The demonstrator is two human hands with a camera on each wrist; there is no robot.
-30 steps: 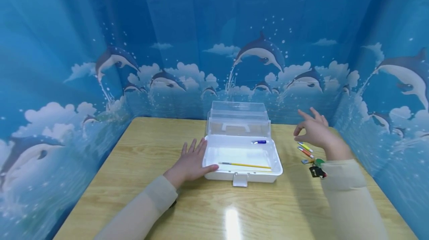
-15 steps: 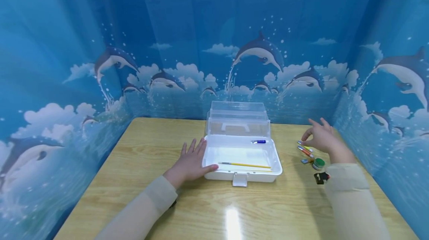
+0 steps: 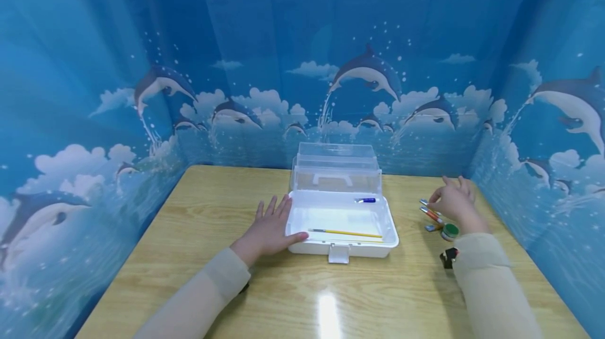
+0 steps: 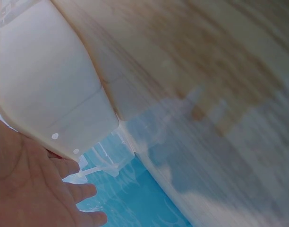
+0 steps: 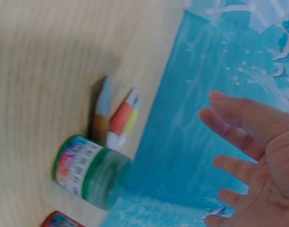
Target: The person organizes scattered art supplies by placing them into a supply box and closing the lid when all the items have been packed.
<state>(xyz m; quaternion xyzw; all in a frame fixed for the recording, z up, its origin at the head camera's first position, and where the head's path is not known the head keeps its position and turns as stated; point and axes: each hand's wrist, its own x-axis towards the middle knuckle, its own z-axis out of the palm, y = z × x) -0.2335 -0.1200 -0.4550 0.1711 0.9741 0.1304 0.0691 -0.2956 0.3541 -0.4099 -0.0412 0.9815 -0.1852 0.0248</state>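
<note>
My left hand (image 3: 270, 228) lies with spread fingers on the left rim of a white plastic case (image 3: 342, 248), thumb over its front corner. The clear lid (image 3: 337, 168) stands raised behind. Inside lie a slim yellow-handled paintbrush (image 3: 352, 233) and a short blue-handled brush (image 3: 366, 200). My right hand (image 3: 455, 202) hovers by a yellow stick with a pale tip (image 5: 131, 120) and a similar orange one (image 3: 431, 215); thumb and forefinger are near each other. In the right wrist view nothing shows between the fingers. Both sticks lie on the table.
Nearer than the sticks are a brush with a wooden handle (image 5: 102, 113) and a green-lidded paint jar (image 3: 450, 232). A red-rimmed item (image 5: 62, 220) shows partly in the right wrist view. Dolphin-printed curtains (image 3: 264, 23) enclose the wooden table (image 3: 212, 192).
My right hand has moved right and nearer, lowering beside the yellow stick, which it now largely hides. The green-lidded jar has come into fuller view. My left hand stays on the case.
</note>
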